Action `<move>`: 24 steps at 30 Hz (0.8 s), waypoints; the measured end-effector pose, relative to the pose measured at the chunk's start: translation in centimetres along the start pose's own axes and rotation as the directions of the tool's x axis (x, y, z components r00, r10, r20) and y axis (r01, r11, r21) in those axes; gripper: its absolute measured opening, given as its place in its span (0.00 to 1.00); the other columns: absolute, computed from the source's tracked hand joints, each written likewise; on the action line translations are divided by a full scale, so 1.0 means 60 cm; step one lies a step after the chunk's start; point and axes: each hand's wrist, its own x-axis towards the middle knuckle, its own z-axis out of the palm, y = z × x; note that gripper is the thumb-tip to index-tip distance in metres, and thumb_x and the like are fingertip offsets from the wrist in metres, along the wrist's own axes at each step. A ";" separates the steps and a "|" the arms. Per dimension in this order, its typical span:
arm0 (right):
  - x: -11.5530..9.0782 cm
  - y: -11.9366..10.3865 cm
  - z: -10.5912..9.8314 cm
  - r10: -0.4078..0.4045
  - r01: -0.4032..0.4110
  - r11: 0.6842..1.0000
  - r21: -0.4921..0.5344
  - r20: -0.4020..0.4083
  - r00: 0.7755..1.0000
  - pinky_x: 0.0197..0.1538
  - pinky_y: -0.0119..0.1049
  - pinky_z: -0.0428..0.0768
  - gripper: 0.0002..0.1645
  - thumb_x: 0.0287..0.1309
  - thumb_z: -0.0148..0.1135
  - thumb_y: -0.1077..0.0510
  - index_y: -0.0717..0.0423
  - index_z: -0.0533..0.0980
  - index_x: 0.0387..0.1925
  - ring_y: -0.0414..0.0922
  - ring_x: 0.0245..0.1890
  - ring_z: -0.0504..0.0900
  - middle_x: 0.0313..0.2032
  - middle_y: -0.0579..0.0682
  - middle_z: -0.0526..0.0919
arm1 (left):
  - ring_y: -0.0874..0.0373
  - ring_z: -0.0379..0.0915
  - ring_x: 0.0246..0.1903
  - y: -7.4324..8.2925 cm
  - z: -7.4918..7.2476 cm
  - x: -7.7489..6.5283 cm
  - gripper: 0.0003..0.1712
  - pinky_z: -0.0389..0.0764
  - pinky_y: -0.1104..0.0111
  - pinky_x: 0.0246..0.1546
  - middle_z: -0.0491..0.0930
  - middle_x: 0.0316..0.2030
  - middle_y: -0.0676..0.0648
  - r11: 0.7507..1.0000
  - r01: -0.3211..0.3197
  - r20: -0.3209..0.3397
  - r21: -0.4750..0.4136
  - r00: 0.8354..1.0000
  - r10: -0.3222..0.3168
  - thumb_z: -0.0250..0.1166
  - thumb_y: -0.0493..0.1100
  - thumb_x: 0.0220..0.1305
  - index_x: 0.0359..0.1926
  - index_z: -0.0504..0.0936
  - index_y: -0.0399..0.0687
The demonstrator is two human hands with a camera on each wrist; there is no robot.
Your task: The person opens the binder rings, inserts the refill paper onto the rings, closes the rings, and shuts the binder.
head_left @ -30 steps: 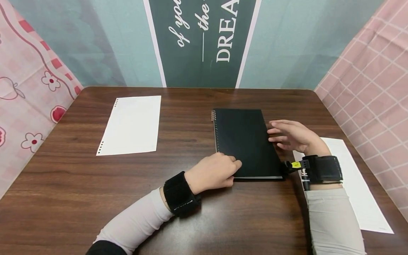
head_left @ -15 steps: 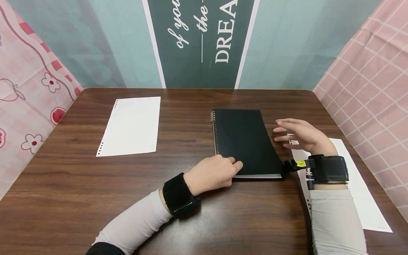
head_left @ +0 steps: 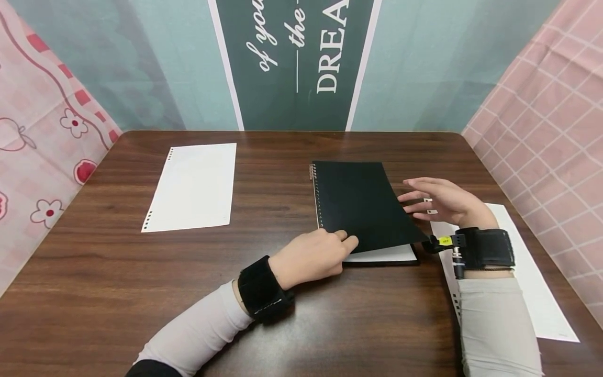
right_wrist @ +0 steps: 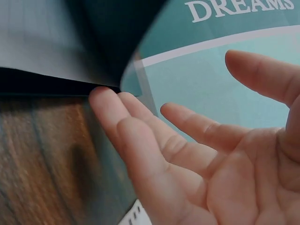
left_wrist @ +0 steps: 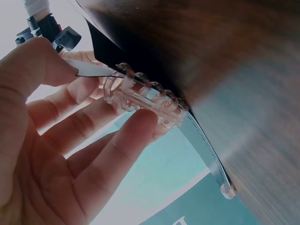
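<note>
A black loose-leaf notebook (head_left: pixel 353 199) lies on the table, its clear plastic rings (left_wrist: pixel 147 96) along the left side. My left hand (head_left: pixel 313 256) holds its near left corner, with fingers at the rings in the left wrist view. The near right corner of the black cover is lifted and bent, and white pages (head_left: pixel 383 253) show below. My right hand (head_left: pixel 440 201) is beside the notebook's right edge with fingers extended and spread. In the right wrist view its fingertips (right_wrist: pixel 105 96) are at the notebook's edge, under the curved cover; whether they touch it is unclear.
One white punched sheet (head_left: pixel 190 187) lies on the left of the brown table (head_left: pixel 212 293). Another white sheet (head_left: pixel 537 293) lies on the right, partly under my right forearm. A teal cloth (head_left: pixel 424 68) hangs behind, with pink cloths (head_left: pixel 560 120) at the sides.
The cover's near right corner has risen, exposing more white page. My right hand moved slightly right, then back a little towards the notebook. The left hand has stayed nearly in place.
</note>
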 end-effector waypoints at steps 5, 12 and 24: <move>0.008 0.002 0.008 -0.015 0.015 0.999 0.042 -0.003 1.000 0.48 0.30 0.82 0.42 0.74 0.48 0.43 0.60 0.48 0.76 0.39 0.42 0.83 0.42 0.34 0.82 | 0.63 0.68 0.15 0.001 0.000 -0.001 0.06 0.66 0.78 0.15 0.75 0.26 0.54 1.000 -0.007 0.008 0.007 1.000 0.007 0.59 0.36 0.58 0.36 0.78 0.50; 0.015 0.009 0.012 -0.052 0.050 0.990 0.129 0.014 0.999 0.46 0.26 0.82 0.42 0.75 0.48 0.49 0.70 0.46 0.75 0.31 0.41 0.84 0.39 0.32 0.83 | 0.62 0.73 0.18 0.001 0.000 -0.001 0.08 0.71 0.77 0.18 0.76 0.30 0.54 0.999 -0.001 0.035 -0.032 0.999 0.002 0.61 0.37 0.59 0.40 0.78 0.50; 0.011 0.008 0.009 -0.085 0.076 0.949 0.305 0.018 0.996 0.42 0.26 0.83 0.17 0.69 0.56 0.65 0.42 0.85 0.36 0.32 0.38 0.86 0.37 0.38 0.88 | 0.62 0.68 0.17 0.002 0.001 0.000 0.07 0.69 0.76 0.18 0.74 0.28 0.54 1.000 -0.001 0.033 -0.020 0.999 0.002 0.63 0.37 0.55 0.36 0.78 0.51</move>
